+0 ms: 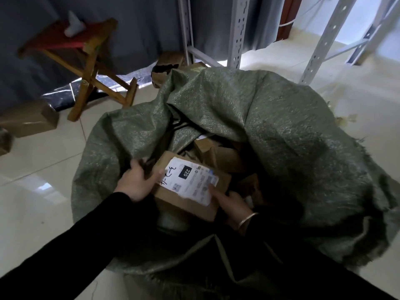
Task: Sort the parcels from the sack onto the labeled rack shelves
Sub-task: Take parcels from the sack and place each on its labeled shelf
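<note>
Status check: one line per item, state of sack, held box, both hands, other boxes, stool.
sack: mouth open, standing on the floor, boxes inside
held box: at the sack's mouth, label up, "3-2-1" handwritten on it
left hand: gripping the held box's left edge
right hand: gripping the held box's right end, bangle on wrist
other boxes: deeper in the sack, partly hidden
stool: upright, white object on its red seat

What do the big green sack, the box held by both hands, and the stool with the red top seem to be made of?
Big green sack: probably woven plastic, with a fine glinting weave and frayed edges.
Brown box in the left hand and right hand: matte cardboard with a white paper label.
Stool: apparently wooden, with yellowish-brown legs and crossbars; the red top's material is unclear.
</note>
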`<state>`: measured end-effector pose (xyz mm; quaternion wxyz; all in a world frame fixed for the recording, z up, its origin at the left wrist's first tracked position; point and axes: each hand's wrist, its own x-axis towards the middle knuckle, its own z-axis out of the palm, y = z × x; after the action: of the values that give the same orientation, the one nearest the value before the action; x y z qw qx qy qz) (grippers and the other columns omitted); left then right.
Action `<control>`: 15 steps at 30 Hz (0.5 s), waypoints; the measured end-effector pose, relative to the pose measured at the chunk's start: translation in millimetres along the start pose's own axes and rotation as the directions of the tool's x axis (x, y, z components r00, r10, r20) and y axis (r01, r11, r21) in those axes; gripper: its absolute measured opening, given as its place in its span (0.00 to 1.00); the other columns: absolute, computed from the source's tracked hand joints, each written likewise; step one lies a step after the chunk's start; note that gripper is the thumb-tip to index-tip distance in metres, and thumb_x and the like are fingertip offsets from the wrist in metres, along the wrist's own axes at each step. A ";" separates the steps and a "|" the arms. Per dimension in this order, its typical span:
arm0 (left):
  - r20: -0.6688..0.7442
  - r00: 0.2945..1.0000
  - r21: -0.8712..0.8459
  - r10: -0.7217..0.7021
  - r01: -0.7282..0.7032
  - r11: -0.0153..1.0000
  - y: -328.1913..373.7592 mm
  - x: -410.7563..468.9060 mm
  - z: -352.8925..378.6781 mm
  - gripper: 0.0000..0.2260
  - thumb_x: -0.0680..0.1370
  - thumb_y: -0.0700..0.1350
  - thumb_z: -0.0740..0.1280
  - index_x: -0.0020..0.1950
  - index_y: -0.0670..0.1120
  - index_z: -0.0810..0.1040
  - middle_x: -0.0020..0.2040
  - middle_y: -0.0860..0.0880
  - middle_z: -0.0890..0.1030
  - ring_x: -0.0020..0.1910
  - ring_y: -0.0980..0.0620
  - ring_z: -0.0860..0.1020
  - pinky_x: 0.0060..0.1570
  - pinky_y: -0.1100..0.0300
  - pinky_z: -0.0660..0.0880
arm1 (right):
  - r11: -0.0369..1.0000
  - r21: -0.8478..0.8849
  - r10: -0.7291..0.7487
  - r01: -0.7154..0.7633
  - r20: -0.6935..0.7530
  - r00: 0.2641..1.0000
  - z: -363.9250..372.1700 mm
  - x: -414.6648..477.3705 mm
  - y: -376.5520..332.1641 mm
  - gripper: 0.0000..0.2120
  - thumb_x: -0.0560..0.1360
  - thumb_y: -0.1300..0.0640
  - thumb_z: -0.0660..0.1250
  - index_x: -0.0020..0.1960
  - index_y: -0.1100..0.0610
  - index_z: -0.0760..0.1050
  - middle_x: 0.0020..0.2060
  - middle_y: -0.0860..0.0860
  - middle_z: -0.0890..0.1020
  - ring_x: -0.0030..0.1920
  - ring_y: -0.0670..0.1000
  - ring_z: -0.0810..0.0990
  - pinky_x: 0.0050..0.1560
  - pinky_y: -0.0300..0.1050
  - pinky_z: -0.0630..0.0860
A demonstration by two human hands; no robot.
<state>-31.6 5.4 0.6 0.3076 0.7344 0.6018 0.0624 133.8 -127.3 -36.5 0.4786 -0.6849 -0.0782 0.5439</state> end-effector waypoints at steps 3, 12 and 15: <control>0.248 0.963 -0.202 -0.103 0.155 0.967 -4.2 -21.3 -3.5 0.36 0.66 0.66 0.64 0.55 0.34 0.76 0.40 0.39 0.84 0.38 0.43 0.83 0.41 0.53 0.80 | 0.976 -0.089 -0.199 0.197 -0.006 0.980 -18.0 3.9 -18.8 0.18 0.72 0.61 0.69 0.60 0.65 0.74 0.58 0.61 0.80 0.54 0.55 0.79 0.51 0.42 0.77; 0.527 0.783 -0.384 -0.331 0.566 0.729 -28.1 -30.4 10.3 0.44 0.59 0.79 0.57 0.56 0.44 0.77 0.51 0.40 0.80 0.49 0.41 0.79 0.44 0.53 0.76 | 0.937 -0.347 -0.143 0.048 -0.252 0.957 -32.7 2.3 -1.9 0.34 0.71 0.38 0.64 0.65 0.63 0.71 0.64 0.60 0.75 0.64 0.60 0.73 0.65 0.48 0.67; 0.676 0.689 -0.484 -0.261 0.682 0.549 -15.5 -33.9 32.1 0.34 0.69 0.74 0.51 0.51 0.46 0.78 0.49 0.41 0.80 0.51 0.42 0.76 0.46 0.43 0.74 | 0.985 -0.153 0.068 -0.084 -0.105 0.992 -33.7 -2.3 12.6 0.39 0.67 0.31 0.62 0.65 0.60 0.72 0.63 0.59 0.76 0.60 0.59 0.76 0.64 0.51 0.71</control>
<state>-39.0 -36.6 -23.9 0.7211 0.3438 0.6015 -0.0068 155.3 -154.7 -46.0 0.4053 -0.7492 -0.0708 0.5191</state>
